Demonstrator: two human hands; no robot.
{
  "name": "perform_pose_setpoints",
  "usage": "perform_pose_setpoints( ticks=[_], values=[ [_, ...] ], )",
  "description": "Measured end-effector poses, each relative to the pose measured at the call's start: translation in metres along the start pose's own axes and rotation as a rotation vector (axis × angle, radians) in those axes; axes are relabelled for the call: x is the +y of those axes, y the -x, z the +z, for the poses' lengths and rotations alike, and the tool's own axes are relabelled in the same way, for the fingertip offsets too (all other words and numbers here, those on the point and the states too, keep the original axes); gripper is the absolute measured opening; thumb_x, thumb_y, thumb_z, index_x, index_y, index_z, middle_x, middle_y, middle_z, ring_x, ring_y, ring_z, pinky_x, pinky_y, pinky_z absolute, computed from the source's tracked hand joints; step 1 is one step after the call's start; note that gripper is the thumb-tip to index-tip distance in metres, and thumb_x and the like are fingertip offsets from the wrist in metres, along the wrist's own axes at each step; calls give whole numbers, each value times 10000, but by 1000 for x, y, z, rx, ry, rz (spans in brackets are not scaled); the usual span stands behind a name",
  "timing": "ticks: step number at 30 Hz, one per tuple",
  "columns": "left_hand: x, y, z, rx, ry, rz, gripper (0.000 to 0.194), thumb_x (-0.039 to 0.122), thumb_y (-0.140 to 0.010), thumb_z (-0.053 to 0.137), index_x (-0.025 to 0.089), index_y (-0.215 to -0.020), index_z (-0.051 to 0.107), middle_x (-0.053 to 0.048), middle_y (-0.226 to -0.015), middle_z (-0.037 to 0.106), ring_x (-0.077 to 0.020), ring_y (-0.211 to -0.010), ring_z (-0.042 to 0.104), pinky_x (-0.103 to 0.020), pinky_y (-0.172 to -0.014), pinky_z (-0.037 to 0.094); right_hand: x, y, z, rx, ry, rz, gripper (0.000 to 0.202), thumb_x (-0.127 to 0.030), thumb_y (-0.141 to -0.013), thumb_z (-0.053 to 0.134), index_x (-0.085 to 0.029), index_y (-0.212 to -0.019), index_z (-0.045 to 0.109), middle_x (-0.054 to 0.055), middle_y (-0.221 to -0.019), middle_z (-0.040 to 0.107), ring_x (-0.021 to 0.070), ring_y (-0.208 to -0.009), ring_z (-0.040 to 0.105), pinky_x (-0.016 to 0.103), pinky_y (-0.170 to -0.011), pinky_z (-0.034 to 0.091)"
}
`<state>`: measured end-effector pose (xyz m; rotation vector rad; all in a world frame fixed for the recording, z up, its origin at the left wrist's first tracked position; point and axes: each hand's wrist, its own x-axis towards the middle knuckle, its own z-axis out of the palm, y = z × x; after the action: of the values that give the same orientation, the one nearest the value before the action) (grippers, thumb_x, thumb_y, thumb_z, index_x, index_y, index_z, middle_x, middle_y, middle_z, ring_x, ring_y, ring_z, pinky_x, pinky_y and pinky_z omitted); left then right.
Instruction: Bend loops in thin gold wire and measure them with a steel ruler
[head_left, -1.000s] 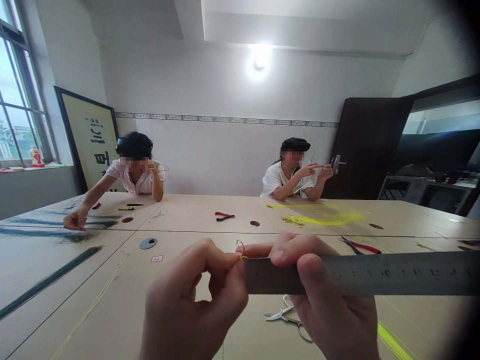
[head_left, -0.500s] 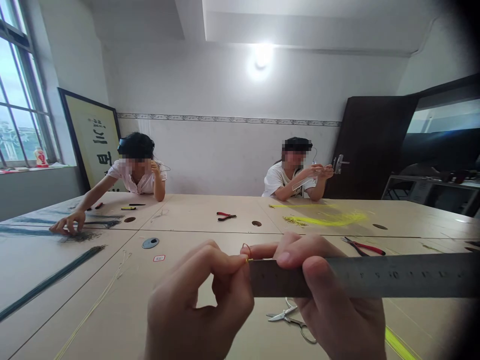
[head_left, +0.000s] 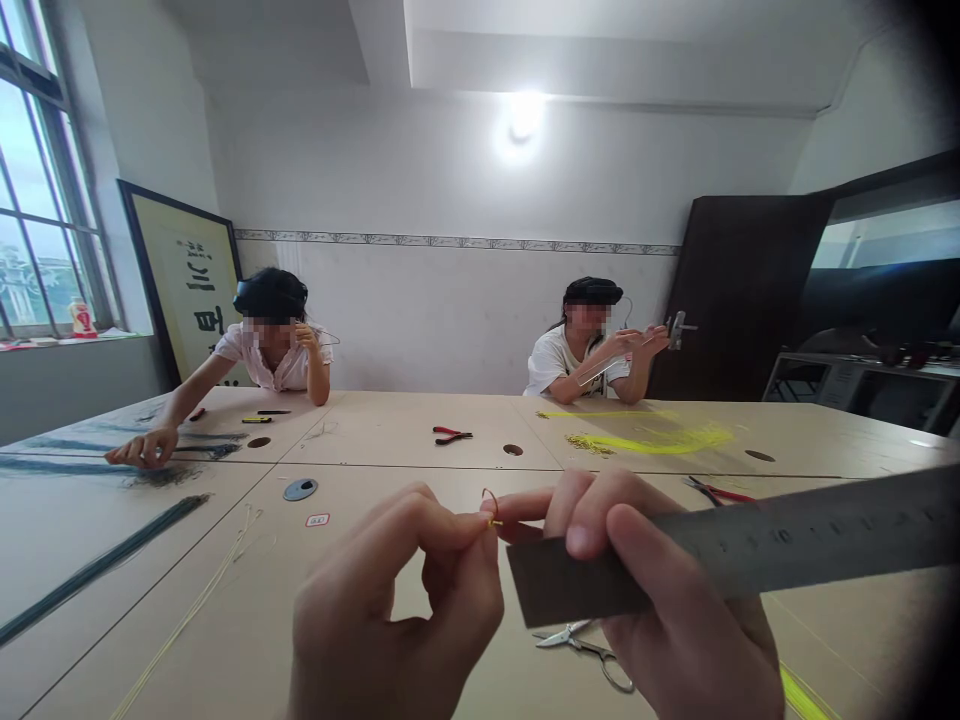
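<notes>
My left hand [head_left: 409, 590] is closed, pinching a small yellow piece with a thin reddish wire loop [head_left: 490, 497] between thumb and forefinger. What exactly the piece is, I cannot make out. My right hand [head_left: 660, 580] grips a steel ruler [head_left: 795, 545] between thumb and fingers. The ruler slants up to the right, its square end just beside my left fingertips and apart from the yellow piece. The right forefinger reaches out close to the wire loop. Under the ruler lies a pair of scissors [head_left: 585, 645], partly covered by my right hand.
Red-handled pliers [head_left: 452, 435] and another pair [head_left: 712, 490] lie on the table [head_left: 420, 415]. Yellow strands [head_left: 660, 440] spread at right; a dark strand bundle [head_left: 112, 565] and pale wires [head_left: 187, 610] lie left. Two people [head_left: 274, 345] [head_left: 581, 350] sit opposite, one reaching toward dark strands.
The ruler has tilted, its right end rising and its left end dropping away from the yellow piece. My left hand has kept its pinch nearly in place.
</notes>
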<state>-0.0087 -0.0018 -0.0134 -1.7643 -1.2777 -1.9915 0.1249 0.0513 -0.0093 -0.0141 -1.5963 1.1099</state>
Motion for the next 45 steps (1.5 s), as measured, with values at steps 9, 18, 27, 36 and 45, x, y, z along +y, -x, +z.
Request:
perform_pose_setpoints(
  ticks=[9,18,27,36,45],
  values=[
    [-4,-3,0,-50,-30,32,195,87,-762,534,232,-633,512,116,-524,465,-14,-467,426,-75,-467,362,4,0,9,-17,-130,215,164,-341,-961,477,-242,-855,554,-38,-746,602,70,-675,621,161,-628,538],
    [-4,-3,0,-85,-140,106,191,102,-765,561,221,-628,503,104,-505,449,-31,-420,369,-124,-399,306,1,3,20,51,55,363,176,-422,-929,486,-246,-924,500,-56,-656,490,79,-496,519,192,-463,471],
    [-4,-6,-2,-208,-274,130,227,115,-797,524,201,-594,469,84,-503,458,-32,-426,437,-100,-414,372,10,1,11,11,526,59,127,-243,-953,406,-240,-863,496,-44,-652,515,94,-576,499,194,-515,418],
    [-3,-14,-6,-402,68,-332,192,261,-791,545,202,-624,617,30,-526,596,-84,-485,547,-138,-434,444,8,1,9,6,607,59,150,-252,-945,415,-224,-818,490,-39,-620,509,99,-543,502,202,-481,416],
    [-3,-22,-6,-485,498,-703,157,222,-664,659,168,-541,578,63,-449,475,-24,-404,343,-98,-383,330,-1,2,16,69,441,235,169,-318,-906,473,-211,-778,504,-33,-570,573,97,-511,540,200,-422,359]
  ],
)
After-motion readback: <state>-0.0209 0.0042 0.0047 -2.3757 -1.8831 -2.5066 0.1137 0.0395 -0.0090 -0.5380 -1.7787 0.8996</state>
